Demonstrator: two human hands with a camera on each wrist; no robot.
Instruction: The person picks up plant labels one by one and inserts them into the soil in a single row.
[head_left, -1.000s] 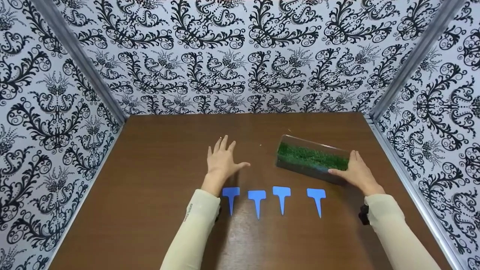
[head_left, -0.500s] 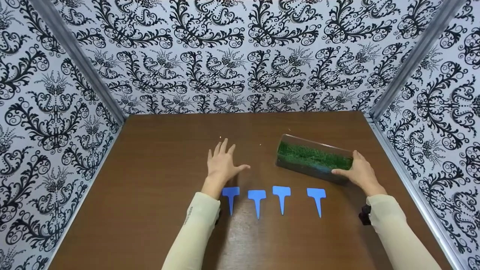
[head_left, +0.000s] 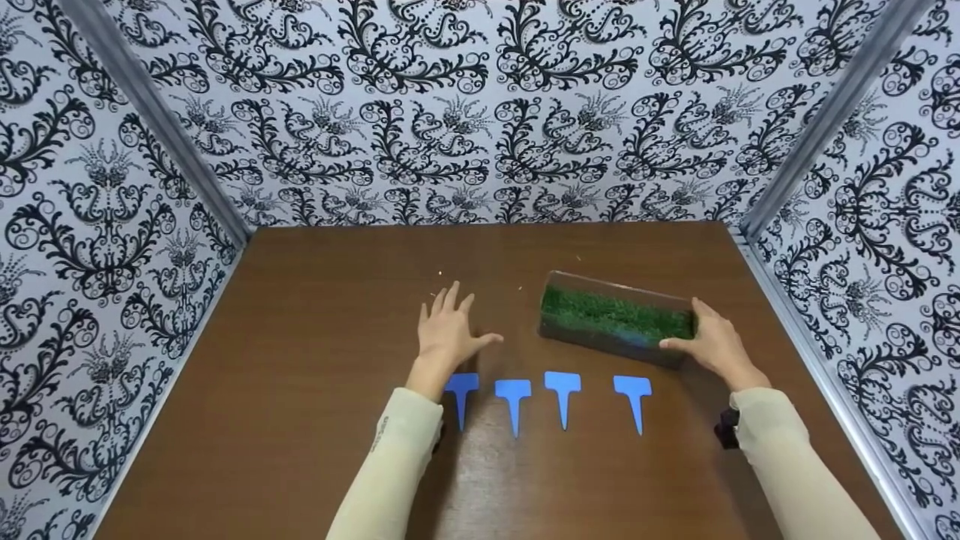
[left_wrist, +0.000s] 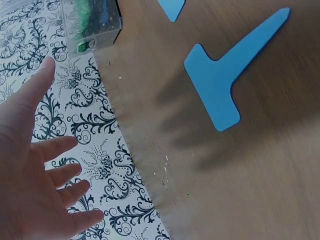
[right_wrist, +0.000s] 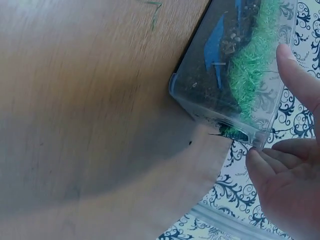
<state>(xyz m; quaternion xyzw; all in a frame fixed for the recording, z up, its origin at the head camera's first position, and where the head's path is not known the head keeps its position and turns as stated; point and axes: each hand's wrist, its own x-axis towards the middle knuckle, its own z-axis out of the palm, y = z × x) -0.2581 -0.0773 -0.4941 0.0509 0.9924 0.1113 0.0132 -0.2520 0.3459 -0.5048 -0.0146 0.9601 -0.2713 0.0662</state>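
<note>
Head view: clear box (head_left: 585,337) with green grass (head_left: 607,307) inside sits angled on brown table (head_left: 300,412). Right hand (head_left: 716,343) at box's right end: thumb against near long wall, other fingers at end; whether they pinch or merely touch, cannot tell. Left hand (head_left: 446,334): fingers fanned wide, thumb tip near box's left end, apart. Four blue tags (head_left: 513,388) lie in front.

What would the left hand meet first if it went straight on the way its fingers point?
Most likely the back wall: the head view shows only pale specks on the table between it and the left hand. The hand seems above the table, but its height is unclear.
</note>
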